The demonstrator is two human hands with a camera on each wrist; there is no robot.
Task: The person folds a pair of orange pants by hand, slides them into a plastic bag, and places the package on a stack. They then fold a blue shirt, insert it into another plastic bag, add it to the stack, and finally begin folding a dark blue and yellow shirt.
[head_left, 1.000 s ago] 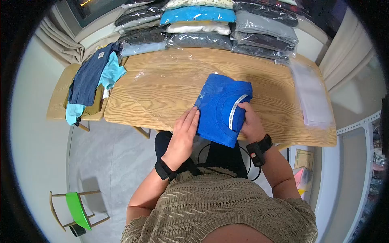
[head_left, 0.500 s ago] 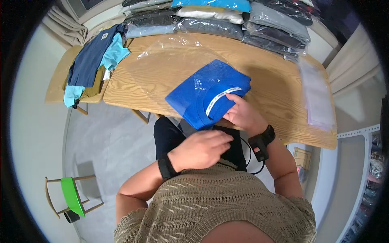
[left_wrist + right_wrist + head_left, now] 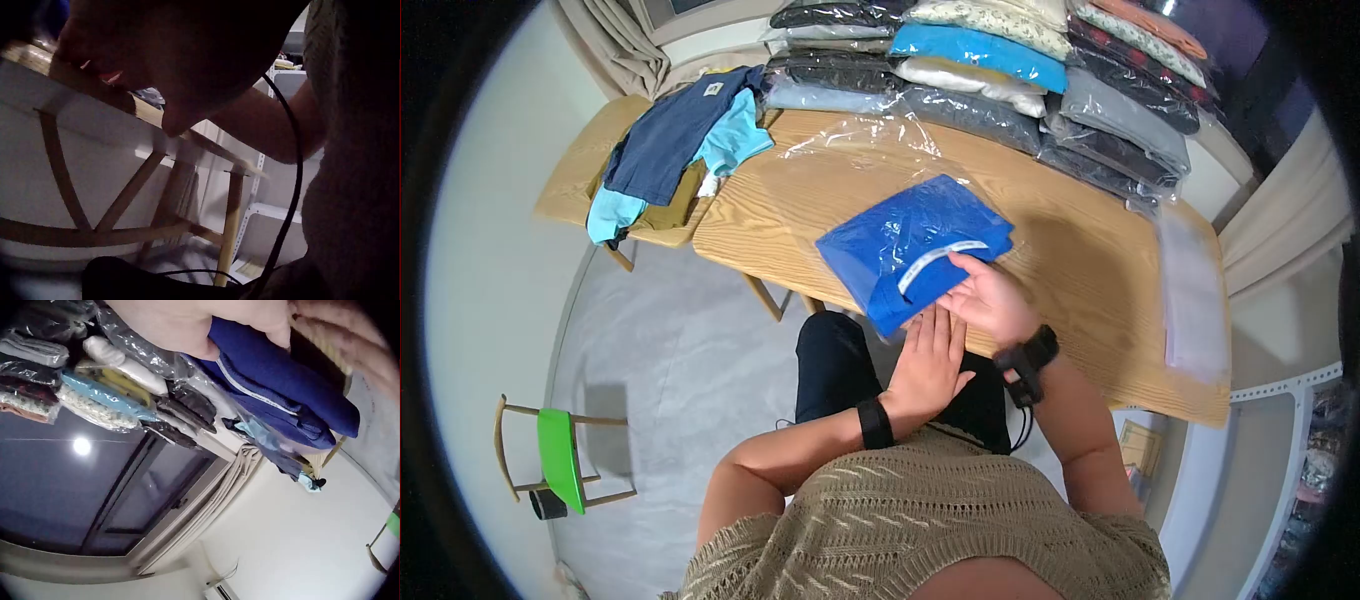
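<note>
A folded blue shirt (image 3: 925, 215) with a white printed neck tape lies at the table's front edge, most of it inside a clear plastic bag (image 3: 865, 140) that spreads away across the wood. My right hand (image 3: 992, 300) pinches the shirt at its neckline, thumb on top beside the tape; the right wrist view shows the shirt (image 3: 275, 381) gripped between thumb and fingers. With fingers straight, my left hand (image 3: 927, 365) has its fingertips at the shirt's near edge, beside the right hand. The left wrist view is dark and shows that hand (image 3: 144, 50) at the table edge.
Bagged garments (image 3: 975, 115) are stacked along the table's back. A pile of flat clear bags (image 3: 1195, 295) lies at the right end. Loose clothes (image 3: 675, 145) drape over a chair at left. A green chair (image 3: 560, 455) stands on the floor, shelving (image 3: 1290, 430) at right.
The shirt has turned so its neckline faces nearer me, and the bag now covers more of it. My left hand left its side and came to the near edge, beside the right.
</note>
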